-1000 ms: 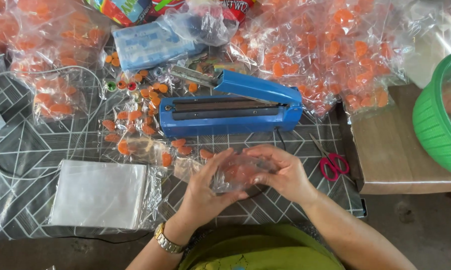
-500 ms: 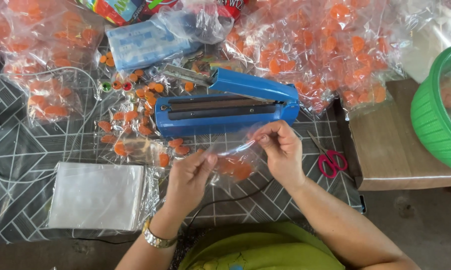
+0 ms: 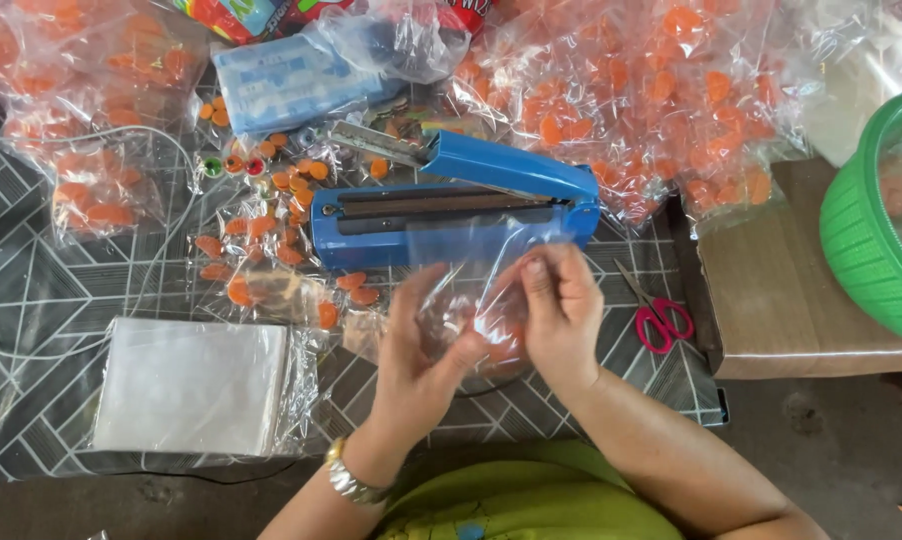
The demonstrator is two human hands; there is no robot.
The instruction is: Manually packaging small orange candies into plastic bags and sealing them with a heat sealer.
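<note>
At 9 o'clock of the hands, a stack of empty clear bags (image 3: 196, 385) lies flat on the patterned table cover (image 3: 61, 290). Loose orange candies (image 3: 271, 235) are scattered at 11 o'clock. The left hand (image 3: 421, 365) cups a small clear bag (image 3: 471, 300) of orange pieces from below, fingers closed on its film. The right hand (image 3: 561, 310) pinches the same bag at its upper edge. The bag is held just in front of the blue heat sealer (image 3: 456, 215), at 12 o'clock, whose arm stands raised. Red-handled scissors (image 3: 661, 320) lie at 3 o'clock; a green basket (image 3: 871, 240) sits beyond.
</note>
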